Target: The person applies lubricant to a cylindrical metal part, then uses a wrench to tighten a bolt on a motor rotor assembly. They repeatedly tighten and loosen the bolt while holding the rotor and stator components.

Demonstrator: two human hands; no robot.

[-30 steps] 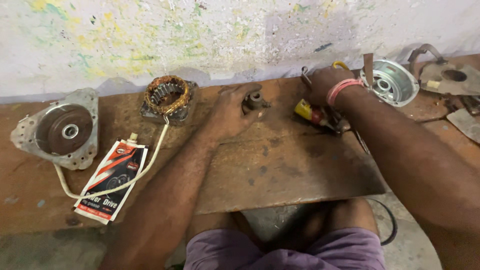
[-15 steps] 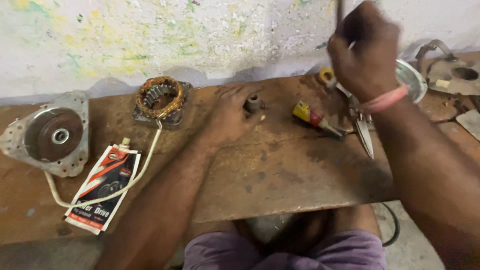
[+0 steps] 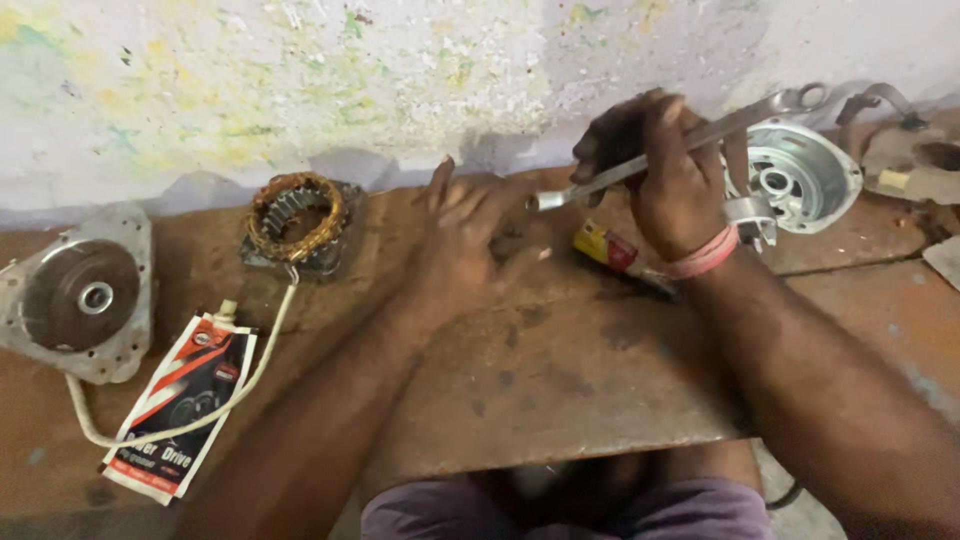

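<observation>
My right hand [image 3: 668,178] grips a long silver spanner [image 3: 690,140] by its middle, held above the rusty metal plate [image 3: 560,380]; the spanner's near end points toward my left hand. My left hand [image 3: 470,240] rests on the plate with fingers spread, covering a small dark metal part that is hidden beneath it. A red-and-yellow handled tool [image 3: 605,247] lies on the plate just under my right wrist.
A copper-wound stator [image 3: 297,222] with a white cable [image 3: 230,400] sits at the back left. A round motor end cover [image 3: 85,295] lies at far left, a printed packet [image 3: 185,400] below it. A shiny aluminium housing [image 3: 800,180] and rusty parts [image 3: 915,165] stand at right.
My right hand picked up the spanner from the right side, raised it, and has brought it down toward the left hand. My left fingers have spread over the small part.
</observation>
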